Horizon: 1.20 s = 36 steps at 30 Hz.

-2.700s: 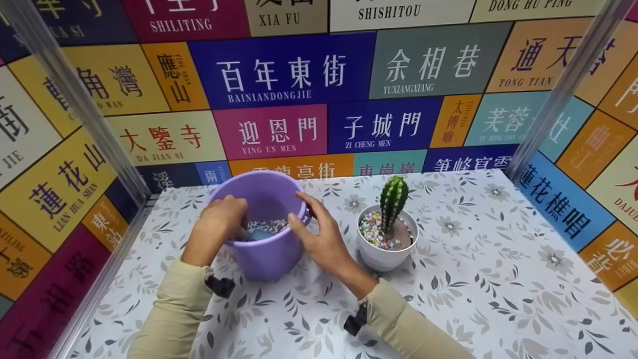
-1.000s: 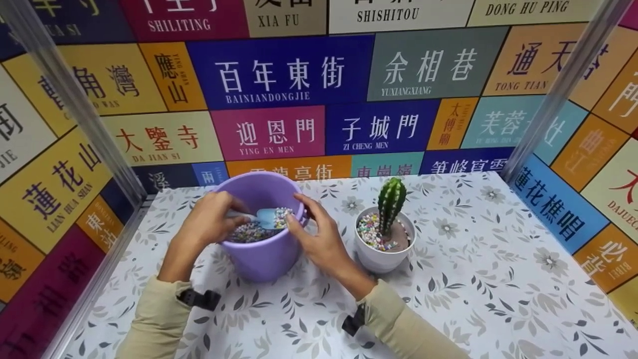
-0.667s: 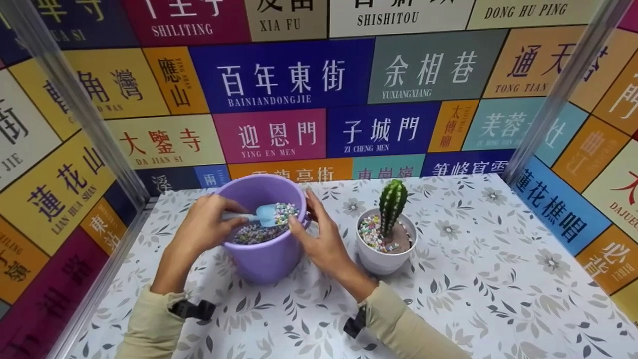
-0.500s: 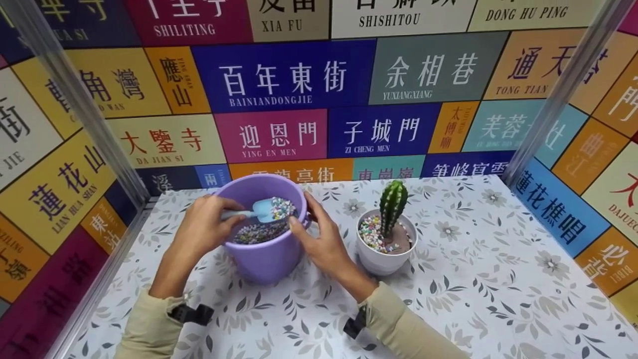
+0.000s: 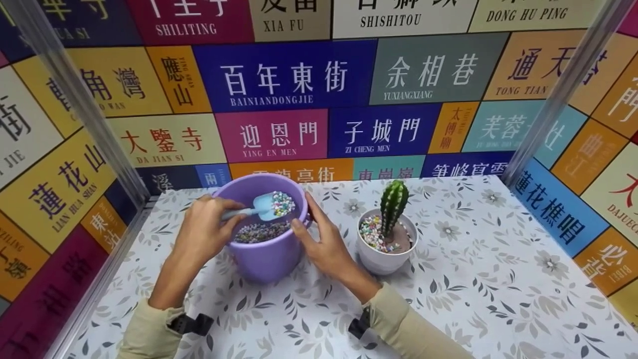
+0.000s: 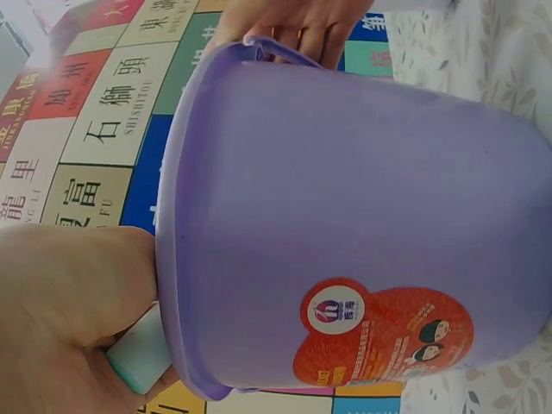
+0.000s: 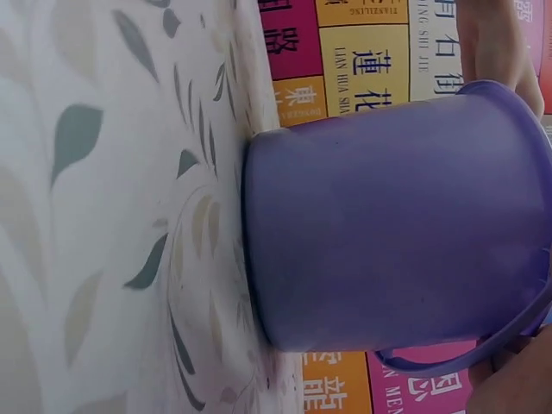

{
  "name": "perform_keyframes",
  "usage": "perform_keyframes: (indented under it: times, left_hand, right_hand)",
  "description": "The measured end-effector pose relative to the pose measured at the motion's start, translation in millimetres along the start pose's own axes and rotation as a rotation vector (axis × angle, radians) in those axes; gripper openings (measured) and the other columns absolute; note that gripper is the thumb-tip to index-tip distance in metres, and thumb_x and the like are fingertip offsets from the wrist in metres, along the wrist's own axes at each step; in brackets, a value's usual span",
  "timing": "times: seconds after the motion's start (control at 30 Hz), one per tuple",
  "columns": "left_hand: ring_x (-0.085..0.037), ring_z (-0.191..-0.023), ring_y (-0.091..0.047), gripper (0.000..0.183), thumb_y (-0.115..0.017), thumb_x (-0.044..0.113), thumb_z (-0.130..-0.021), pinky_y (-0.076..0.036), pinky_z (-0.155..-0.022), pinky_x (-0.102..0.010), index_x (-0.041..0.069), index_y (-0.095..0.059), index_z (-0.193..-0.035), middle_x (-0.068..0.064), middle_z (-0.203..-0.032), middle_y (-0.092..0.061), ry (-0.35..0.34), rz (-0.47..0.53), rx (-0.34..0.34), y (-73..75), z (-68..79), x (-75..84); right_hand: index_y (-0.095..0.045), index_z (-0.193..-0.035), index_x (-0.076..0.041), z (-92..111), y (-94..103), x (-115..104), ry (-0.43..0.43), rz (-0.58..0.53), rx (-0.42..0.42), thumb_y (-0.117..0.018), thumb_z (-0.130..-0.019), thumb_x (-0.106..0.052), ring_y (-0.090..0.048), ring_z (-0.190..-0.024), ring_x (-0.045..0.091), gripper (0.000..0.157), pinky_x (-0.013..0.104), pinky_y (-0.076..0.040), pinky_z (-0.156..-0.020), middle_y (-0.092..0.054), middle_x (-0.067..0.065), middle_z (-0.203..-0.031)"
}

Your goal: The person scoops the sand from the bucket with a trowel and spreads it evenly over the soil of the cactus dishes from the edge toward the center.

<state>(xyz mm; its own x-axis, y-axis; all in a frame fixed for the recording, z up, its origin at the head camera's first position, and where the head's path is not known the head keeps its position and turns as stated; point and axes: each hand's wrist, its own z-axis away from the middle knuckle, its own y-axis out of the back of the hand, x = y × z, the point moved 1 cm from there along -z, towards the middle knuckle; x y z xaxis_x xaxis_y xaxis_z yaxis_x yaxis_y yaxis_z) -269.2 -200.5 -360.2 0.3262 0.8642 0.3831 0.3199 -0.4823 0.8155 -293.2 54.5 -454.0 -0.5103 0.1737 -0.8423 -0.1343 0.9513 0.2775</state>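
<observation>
With our left hand (image 5: pixel 202 227) we pinch a light-blue plastic scoop (image 5: pixel 262 206) of small multicoloured pebbles (image 5: pixel 283 204) inside a round purple plastic bucket (image 5: pixel 264 262) at left. Our right hand (image 5: pixel 329 244) grips the bucket's right rim.

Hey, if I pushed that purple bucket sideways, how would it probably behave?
The bucket would probably keep its shape, since it looks like moulded plastic. The beads inside may weigh it down, so tipping seems less likely. Its smooth outside might feel slippery.
</observation>
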Motion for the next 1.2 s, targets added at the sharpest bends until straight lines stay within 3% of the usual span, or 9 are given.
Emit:
perform_keyframes:
  times: [0.2,0.5,0.8,0.97,1.2]
  left_hand:
    - [-0.037,-0.103,-0.069,0.023,-0.085,0.018,-0.094,-0.054,-0.095,-0.059,0.007,-0.084,-0.115,-0.012,-0.110,-0.084,-0.009,0.016,0.006,0.0,1.6,6.5]
    - [-0.036,-0.107,-0.069,0.024,-0.083,0.017,-0.096,-0.054,-0.097,-0.058,0.007,-0.083,-0.118,-0.012,-0.114,-0.083,-0.006,0.053,0.009,9.4,1.4,20.8]
    - [-0.035,-0.104,-0.069,0.025,-0.084,0.019,-0.095,-0.053,-0.096,-0.055,0.007,-0.083,-0.116,-0.012,-0.113,-0.084,-0.033,0.057,0.029,11.4,5.0,34.6]
    - [-0.034,-0.104,-0.070,0.023,-0.085,0.016,-0.093,-0.053,-0.098,-0.054,0.007,-0.084,-0.114,-0.012,-0.111,-0.084,-0.064,0.081,0.027,5.9,6.3,43.9]
    - [-0.028,-0.092,-0.065,0.022,-0.088,0.018,-0.091,-0.053,-0.084,-0.045,0.010,-0.086,-0.111,-0.007,-0.105,-0.085,-0.098,0.094,0.018,-2.5,6.5,60.8]
  right_hand:
    - [-0.022,-0.174,-0.024,1.5,9.3,-2.4,-0.001,0.009,-0.058,-0.060,-0.112,-0.037,-0.043,-0.159,0.019,0.074,0.039,-0.033,-0.131,-0.038,0.005,-0.175]
    - [-0.017,-0.174,-0.014,15.1,24.4,-2.3,0.070,0.036,-0.144,-0.050,-0.116,-0.027,-0.034,-0.164,0.023,0.068,0.041,-0.030,-0.133,-0.028,0.005,-0.179]
    - [-0.021,-0.173,-0.010,36.3,39.8,-10.8,0.087,0.104,-0.231,-0.057,-0.113,-0.025,-0.030,-0.166,0.024,0.072,0.046,-0.029,-0.133,-0.028,0.008,-0.180]
    - [-0.034,-0.169,-0.010,50.1,61.5,-12.4,0.164,0.108,-0.192,-0.064,-0.109,-0.017,-0.042,-0.160,0.026,0.067,0.043,-0.036,-0.130,-0.041,0.006,-0.174]
    - [-0.064,-0.143,0.000,60.9,106.9,-11.7,0.417,0.107,0.001,-0.067,-0.099,0.008,-0.069,-0.127,0.031,0.045,0.037,-0.059,-0.107,-0.069,0.020,-0.140]
